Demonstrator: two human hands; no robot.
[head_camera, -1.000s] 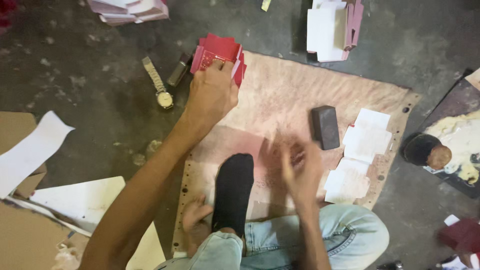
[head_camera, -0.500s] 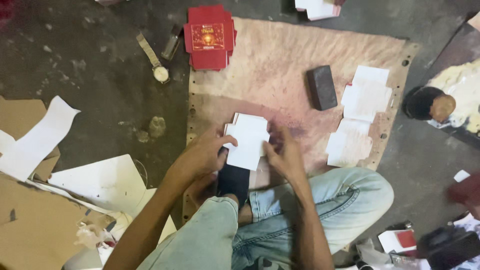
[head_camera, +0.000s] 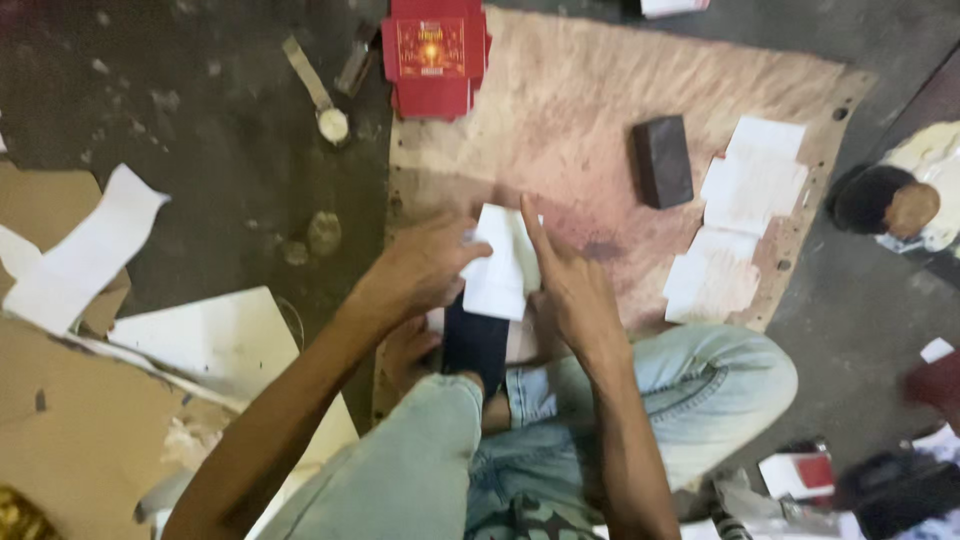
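A white folded card blank (head_camera: 505, 262), kept over the near edge of the stained mat (head_camera: 600, 110), is pinched by the left hand (head_camera: 420, 270) and pressed by the right hand (head_camera: 570, 295) with forefinger extended, so a crooked crease could be caused by slipping.

A mat (head_camera: 600, 130) lies on the floor (head_camera: 200, 130) before the seated person; both hands meet over its near edge, the left hand (head_camera: 425, 270) and right hand (head_camera: 570, 295) on either side of a folded card (head_camera: 500, 265); a stack of boxes (head_camera: 435, 55) sits at the mat's far left corner; a wristwatch (head_camera: 318, 95) lies left of it; a block (head_camera: 662, 160) lies right of centre, paper sheets (head_camera: 745, 215) just beyond it; cardboard (head_camera: 60, 400) lies far left.
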